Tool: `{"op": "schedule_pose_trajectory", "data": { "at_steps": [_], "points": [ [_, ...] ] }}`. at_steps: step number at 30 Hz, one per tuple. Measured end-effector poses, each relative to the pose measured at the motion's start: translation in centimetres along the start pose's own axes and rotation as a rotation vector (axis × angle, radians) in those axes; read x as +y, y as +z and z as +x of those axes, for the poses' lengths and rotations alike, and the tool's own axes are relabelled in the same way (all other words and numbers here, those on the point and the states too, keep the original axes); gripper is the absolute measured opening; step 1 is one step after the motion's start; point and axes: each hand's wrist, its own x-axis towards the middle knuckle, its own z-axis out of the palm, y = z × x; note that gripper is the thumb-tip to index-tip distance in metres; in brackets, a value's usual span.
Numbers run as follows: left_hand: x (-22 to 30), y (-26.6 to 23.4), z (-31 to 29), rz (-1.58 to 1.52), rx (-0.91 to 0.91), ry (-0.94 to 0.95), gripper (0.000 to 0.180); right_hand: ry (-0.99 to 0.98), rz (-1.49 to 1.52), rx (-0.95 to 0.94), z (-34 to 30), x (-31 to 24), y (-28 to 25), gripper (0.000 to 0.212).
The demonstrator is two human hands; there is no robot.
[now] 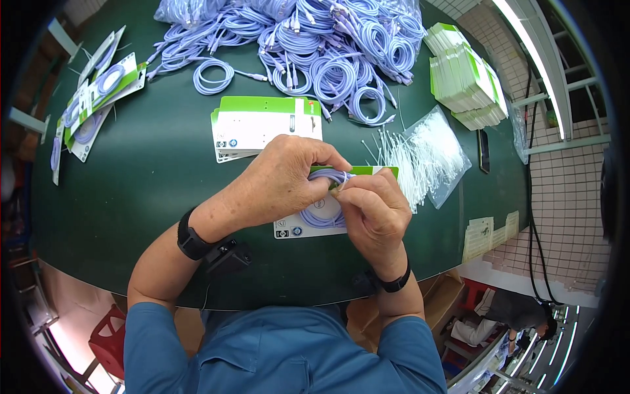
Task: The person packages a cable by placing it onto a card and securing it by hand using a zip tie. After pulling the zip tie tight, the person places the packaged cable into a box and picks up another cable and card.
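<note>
A lavender coiled cable (320,220) lies on a white and green backing card (283,225) near the table's front. My left hand (285,177) is closed on the upper left of the coil, thumb and fingers gripping its strands. A thin white cable tie (345,178) crosses the strands at the top of the coil. Close beside it, my right hand (377,213) pinches at the tie with thumb and index finger; the fingertips partly hide the end they hold. Just beyond the left hand lies a stack of similar cards (252,125).
Loose coiled cables (335,75) are heaped at the back. White cable ties (407,167) spill from a clear plastic bag (449,154) on the right. Stacked cards (462,82) and a dark phone (484,151) lie farther right. Carded cables (98,98) pile up at left.
</note>
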Motion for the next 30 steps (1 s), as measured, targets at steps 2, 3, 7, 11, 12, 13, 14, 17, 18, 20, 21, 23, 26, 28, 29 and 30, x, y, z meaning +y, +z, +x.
{"op": "schedule_pose_trajectory", "data": {
  "at_steps": [2, 3, 7, 11, 12, 13, 14, 17, 18, 20, 21, 23, 26, 28, 29, 30],
  "points": [
    [0.0, 0.1, 0.0, 0.007, 0.002, 0.018, 0.032, -0.021, -0.035, -0.007, 0.2, 0.0, 0.0, 0.024],
    [0.0, 0.3, -0.1, 0.009, 0.001, 0.028, 0.032, -0.018, -0.043, -0.021, 0.1, -0.2, 0.0, 0.024],
    [0.0, 0.7, -0.7, 0.012, -0.006, 0.025, 0.032, -0.021, -0.056, -0.019, -0.4, -0.4, 0.1, 0.023],
    [0.2, 0.1, -0.5, 0.033, -0.008, 0.009, 0.032, 0.045, 0.085, 0.059, 0.0, -0.5, -0.7, 0.021],
    [0.3, 0.0, -0.6, 0.038, -0.007, 0.0, 0.032, 0.097, 0.193, 0.107, 0.1, -0.6, -1.3, 0.02],
    [0.5, -0.1, -0.7, 0.045, -0.011, -0.001, 0.032, 0.109, 0.165, 0.194, 0.0, -0.2, -2.1, 0.019],
    [0.8, -0.2, -0.7, -0.049, -0.005, -0.021, 0.032, 0.122, 0.137, 0.28, 0.0, 0.4, -3.0, 0.019],
    [2.0, -0.4, -0.7, -0.235, -0.002, -0.064, 0.031, 0.361, 0.332, 0.529, -0.3, 3.0, -4.3, 0.016],
    [2.4, -0.5, -0.8, -0.23, -0.014, -0.063, 0.031, 0.554, 0.455, 0.489, -0.1, 3.5, -4.4, 0.013],
    [3.0, -0.7, -1.0, -0.227, -0.037, -0.058, 0.031, 0.752, 0.577, 0.447, -0.2, 3.8, -3.9, 0.014],
    [3.0, -0.8, -1.0, -0.228, -0.042, -0.062, 0.031, 0.656, 0.652, 0.247, -0.3, 3.6, -3.2, 0.022],
    [3.3, -0.9, -1.2, -0.234, -0.032, -0.042, 0.031, 0.557, 0.721, 0.046, -1.0, 3.6, -1.9, 0.031],
    [3.0, -0.8, -1.3, -0.224, -0.021, -0.027, 0.031, 0.561, 1.377, -0.204, -4.1, 4.5, 0.3, 0.054],
    [2.9, -0.8, -1.1, -0.198, -0.024, -0.003, 0.03, 0.672, 1.358, -0.15, -6.6, 3.6, 0.1, 0.064],
    [2.8, -0.8, -1.1, -0.201, -0.02, -0.005, 0.03, 0.727, 1.35, -0.125, -7.3, 3.6, 0.2, 0.069],
    [2.7, -0.7, -1.2, -0.202, -0.023, 0.001, 0.03, 0.729, 1.349, -0.132, -7.7, 3.9, 0.3, 0.069]
  ]
}}
